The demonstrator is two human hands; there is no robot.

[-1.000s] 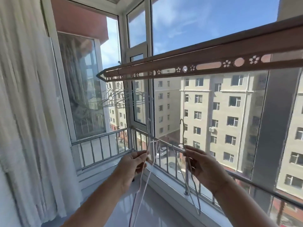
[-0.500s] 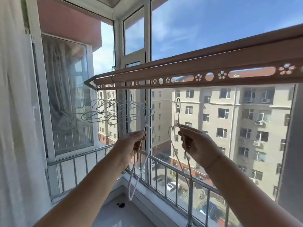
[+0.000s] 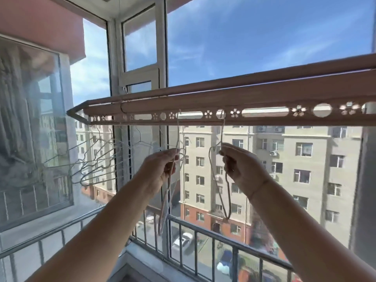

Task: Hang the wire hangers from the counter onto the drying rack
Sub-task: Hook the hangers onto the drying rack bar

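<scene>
Two wire hangers: left hand pinches one, right hand the other, hooks at drying rack.

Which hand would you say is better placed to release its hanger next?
Likely the right hand: its wire hanger looks hooked through a round hole in the drying rack; the left hand holds its hook at the end of a slot.

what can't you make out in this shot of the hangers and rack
Head view only:
- Hooks of the left hanger and right hanger: thin wire against bright cut-outs in the drying rack, so seated or not is unclear.
- Wires in the left hand: overlapping, one hanger or several.
- Hung hangers at far left: tangled, too thin to count.
- Counter: out of frame, below.
- Rack's right end: cut by the frame edge.
</scene>
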